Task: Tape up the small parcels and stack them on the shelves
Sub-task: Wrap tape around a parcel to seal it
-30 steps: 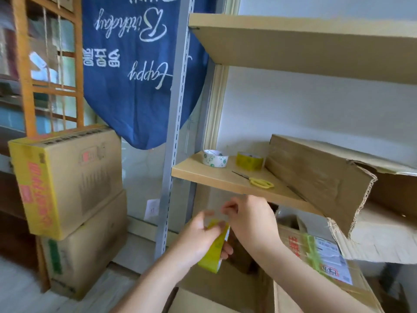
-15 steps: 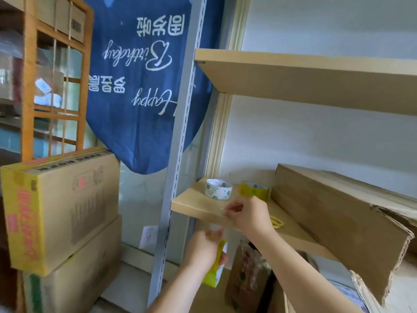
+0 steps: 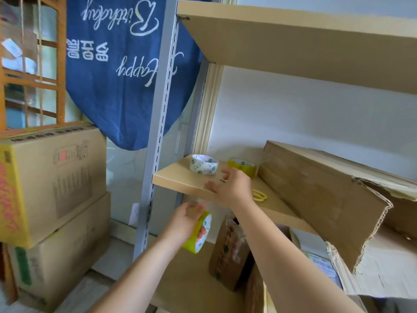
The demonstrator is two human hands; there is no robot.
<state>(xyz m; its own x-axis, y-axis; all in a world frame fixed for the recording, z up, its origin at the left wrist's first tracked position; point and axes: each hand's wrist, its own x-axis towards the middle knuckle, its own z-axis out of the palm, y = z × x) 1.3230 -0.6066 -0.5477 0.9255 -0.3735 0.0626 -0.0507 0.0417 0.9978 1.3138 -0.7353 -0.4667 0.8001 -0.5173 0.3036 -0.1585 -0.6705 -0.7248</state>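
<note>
A grey slotted upright (image 3: 158,123) runs down the middle of the frame, carrying two tan shelves: an upper shelf (image 3: 293,39) across the upper right and a middle shelf (image 3: 180,179) at centre. A blue banner (image 3: 117,71) with white lettering hangs upper left, behind the upright. At the left edge two big cartons (image 3: 52,184) stand stacked, one on the other. A large torn cardboard box (image 3: 327,195) lies on its side on the middle shelf, filling the right of the frame. Below that shelf, lower centre, a small brown parcel (image 3: 230,251) stands upright on a lower shelf board.

The right hand (image 3: 230,186) hovers over the front edge of the middle shelf, fingers loosely spread and gripping nothing. The left hand (image 3: 187,220) sits just beneath that edge and grips a yellow tape roll (image 3: 199,233) — fingers show through its core.

On the middle shelf a white tape roll (image 3: 204,164) lies flat near the left end, a second yellow roll (image 3: 242,166) just beside it toward the box, and yellow-handled scissors (image 3: 259,194) lie right of the wrist.
</note>
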